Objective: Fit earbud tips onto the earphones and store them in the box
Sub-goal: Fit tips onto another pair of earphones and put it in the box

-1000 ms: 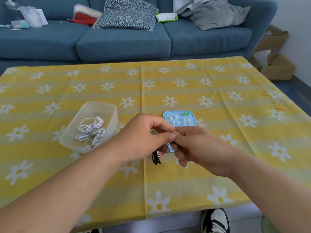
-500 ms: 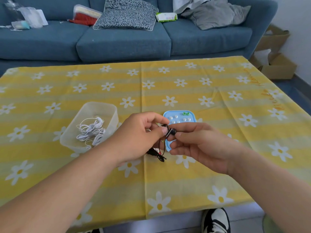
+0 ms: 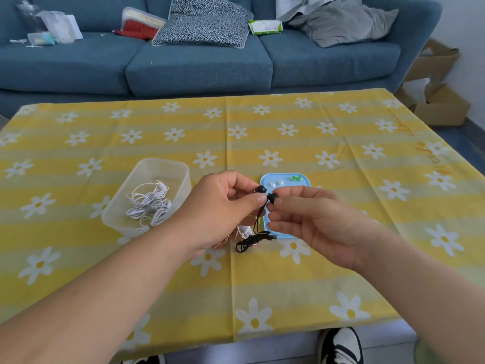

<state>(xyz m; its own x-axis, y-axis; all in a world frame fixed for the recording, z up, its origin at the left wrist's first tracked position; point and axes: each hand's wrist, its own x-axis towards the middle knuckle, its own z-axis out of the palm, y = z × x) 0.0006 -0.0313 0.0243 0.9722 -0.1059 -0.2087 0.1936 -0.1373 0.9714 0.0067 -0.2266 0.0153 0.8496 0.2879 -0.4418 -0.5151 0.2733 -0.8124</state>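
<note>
Just below the centre of the frame the two hands have come up off the table and eased apart; a second ago they were bunched together low, with the buds hidden between them. Now the left hand [image 3: 223, 206] pinches one black bud [image 3: 260, 190] between thumb and forefinger. The right hand [image 3: 315, 219] pinches the other bud [image 3: 273, 199] at its fingertips, the remaining fingers loosely curled below. The two buds sit just beside each other, and their black cord [image 3: 253, 239] hangs down to a small tangle on the yellow tablecloth [image 3: 341, 143].

The lift has uncovered the top of the blue tray [image 3: 305, 179] behind them, where white tips [image 3: 272, 184] and green tips [image 3: 295, 178] lie. Whether the black buds already wear tips I cannot tell; held up paired like this, it looks to me like a check before storing. The clear box [image 3: 181, 177], left of centre, holds white earphones [image 3: 148, 206]; the black pair is not in it yet.
</note>
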